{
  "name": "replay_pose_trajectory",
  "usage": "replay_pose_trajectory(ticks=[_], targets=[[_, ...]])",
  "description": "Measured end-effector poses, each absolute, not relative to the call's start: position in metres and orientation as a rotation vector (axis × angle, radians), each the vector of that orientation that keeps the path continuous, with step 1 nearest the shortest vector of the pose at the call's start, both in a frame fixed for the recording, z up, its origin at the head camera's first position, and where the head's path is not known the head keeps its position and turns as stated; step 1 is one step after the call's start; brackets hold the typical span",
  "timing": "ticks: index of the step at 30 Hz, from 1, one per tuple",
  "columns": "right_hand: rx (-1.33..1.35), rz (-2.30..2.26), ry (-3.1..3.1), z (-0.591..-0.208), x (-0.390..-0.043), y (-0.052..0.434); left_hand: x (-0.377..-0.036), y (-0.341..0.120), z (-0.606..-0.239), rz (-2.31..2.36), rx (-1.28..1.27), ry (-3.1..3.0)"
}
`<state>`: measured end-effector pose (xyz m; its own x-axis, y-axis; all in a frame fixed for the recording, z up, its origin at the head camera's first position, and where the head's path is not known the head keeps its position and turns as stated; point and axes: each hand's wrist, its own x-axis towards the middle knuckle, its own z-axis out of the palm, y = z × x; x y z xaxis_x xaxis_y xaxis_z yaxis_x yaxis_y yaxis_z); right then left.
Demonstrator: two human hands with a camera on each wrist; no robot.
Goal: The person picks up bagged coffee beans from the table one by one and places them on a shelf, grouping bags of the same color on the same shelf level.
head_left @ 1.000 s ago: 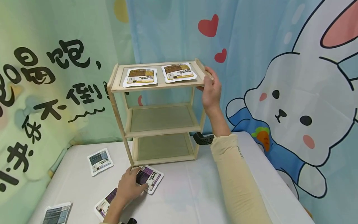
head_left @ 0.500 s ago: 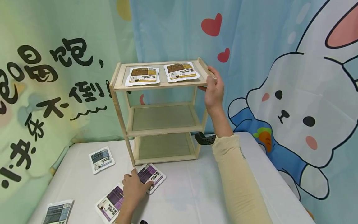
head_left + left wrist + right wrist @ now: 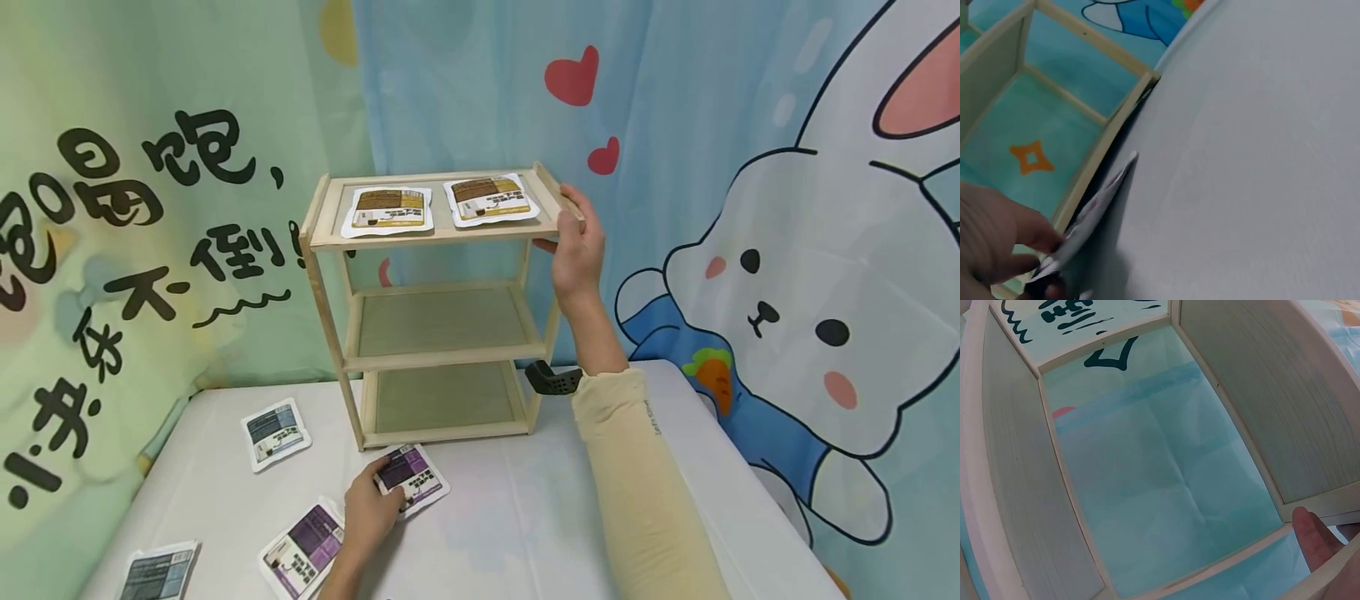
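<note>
A three-tier wooden shelf (image 3: 442,358) stands on the white table (image 3: 510,517). On its top tier lie two brown packets (image 3: 387,208) (image 3: 491,198). My right hand (image 3: 572,223) grips the right end of the top tier; a fingertip (image 3: 1311,539) shows against the frame (image 3: 1016,487) in the right wrist view. My left hand (image 3: 384,497) pinches the edge of a purple packet (image 3: 414,475) just in front of the shelf's foot. In the left wrist view that packet (image 3: 1094,209) is tipped up off the table beside the shelf's bottom rail (image 3: 1107,140).
A second purple packet (image 3: 306,550) lies near my left forearm. Two dark blue-grey packets lie further left, one (image 3: 275,432) by the shelf, the other (image 3: 157,575) at the table's front corner. A black object (image 3: 553,379) sits behind the shelf. Printed curtains hang close behind.
My left hand has drawn back a little and now pinches the purple packet's edge, tipping it up. My right hand stays on the top tier.
</note>
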<state>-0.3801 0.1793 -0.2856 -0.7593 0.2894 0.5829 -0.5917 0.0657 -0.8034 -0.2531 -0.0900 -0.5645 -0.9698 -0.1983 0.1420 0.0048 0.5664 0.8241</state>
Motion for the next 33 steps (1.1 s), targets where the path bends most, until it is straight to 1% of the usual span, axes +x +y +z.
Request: replay_pose_trajectory(ticks=[8,12,21,25,33], targets=[[0.305,1.774,-1.698,-0.286,-0.378,0.180,-0.253,-0.083,-0.564,-1.491,0.289,-2.461],[0.309,1.761,-1.706,-0.286,-0.377,0.180,-0.252,-0.081,-0.566,-1.489,0.312,-2.476],[0.336,1.746,-1.689,-0.286,-0.378,0.180,-0.253,-0.081,-0.568,-1.514,0.137,-2.489],[0.349,1.728,-1.688,-0.286,-0.378,0.180,-0.253,-0.080,-0.564,-1.558,0.106,-2.473],[0.348,1.738,-1.682,-0.287,-0.379,0.179,-0.252,-0.078,-0.538,-1.688,0.017,-2.331]])
